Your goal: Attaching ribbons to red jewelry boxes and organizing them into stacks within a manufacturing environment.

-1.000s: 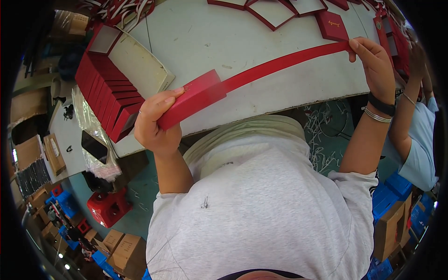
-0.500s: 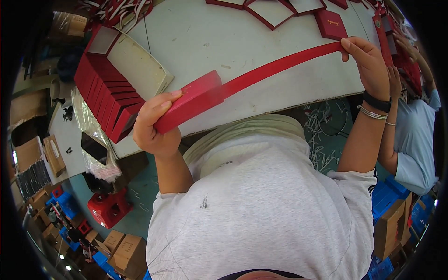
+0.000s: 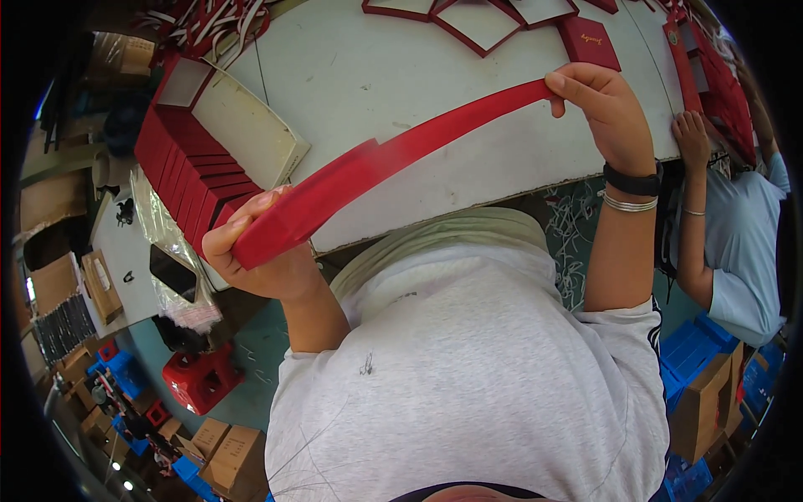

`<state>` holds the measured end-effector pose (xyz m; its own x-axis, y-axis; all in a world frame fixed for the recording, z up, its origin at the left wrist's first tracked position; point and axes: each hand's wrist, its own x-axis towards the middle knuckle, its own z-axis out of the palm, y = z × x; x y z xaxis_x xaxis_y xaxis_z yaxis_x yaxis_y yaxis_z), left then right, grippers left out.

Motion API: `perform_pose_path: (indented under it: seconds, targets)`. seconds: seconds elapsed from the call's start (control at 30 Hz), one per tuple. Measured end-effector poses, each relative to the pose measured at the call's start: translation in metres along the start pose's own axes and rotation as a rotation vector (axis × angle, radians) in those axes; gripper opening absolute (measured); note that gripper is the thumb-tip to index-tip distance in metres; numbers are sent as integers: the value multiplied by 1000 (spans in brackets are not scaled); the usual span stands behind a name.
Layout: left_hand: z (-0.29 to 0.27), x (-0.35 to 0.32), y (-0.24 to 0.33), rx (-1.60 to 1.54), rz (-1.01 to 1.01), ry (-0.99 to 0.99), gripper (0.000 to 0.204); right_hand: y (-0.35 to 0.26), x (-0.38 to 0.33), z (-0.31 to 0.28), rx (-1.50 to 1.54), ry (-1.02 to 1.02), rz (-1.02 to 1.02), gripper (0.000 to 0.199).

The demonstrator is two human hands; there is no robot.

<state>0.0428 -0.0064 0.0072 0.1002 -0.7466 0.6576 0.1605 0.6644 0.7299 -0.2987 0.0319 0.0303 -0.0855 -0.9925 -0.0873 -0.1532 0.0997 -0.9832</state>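
Above the table edge my left hand (image 3: 272, 268) grips a red box (image 3: 314, 201) at its near end, the thumb on top and fingers round the side. From the far end of this box a long red ribbon-like strip (image 3: 468, 117) stretches out to the right in a slight bow. My right hand (image 3: 609, 117) pinches the strip's outer end between thumb and fingers. Where the strip meets the box is blurred, so I cannot tell how they join. Beside my left hand stands a row of red boxes (image 3: 188, 171) packed together.
A shallow off-white tray (image 3: 251, 125) lies beside the row on the white table (image 3: 368, 58). Open red trays (image 3: 477, 25) and a small red box (image 3: 590, 43) sit at the back. A phone (image 3: 173, 272) lies left; a co-worker's hand (image 3: 693, 140) rests at the right.
My right hand has moved left with the strip's end. My left hand has shifted slightly left and down, tilting the box. The co-worker's hand has lowered to the table edge.
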Motion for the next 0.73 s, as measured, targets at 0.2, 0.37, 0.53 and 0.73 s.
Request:
perform_pose_path:
  seconds: [0.2,0.37,0.53,0.73]
  targets:
    - [-2,0,-4,-22,-60,62,17,8,2,17,87,14,0,22]
    - [1,1,-3,-112,-67,84,17,12,5,29,112,-11,12,22]
    - [5,0,-2,-91,-94,145,13,10,6,40,126,-29,28,23]
    - [6,4,1,-282,-147,173,12,14,9,54,81,-60,87,21]
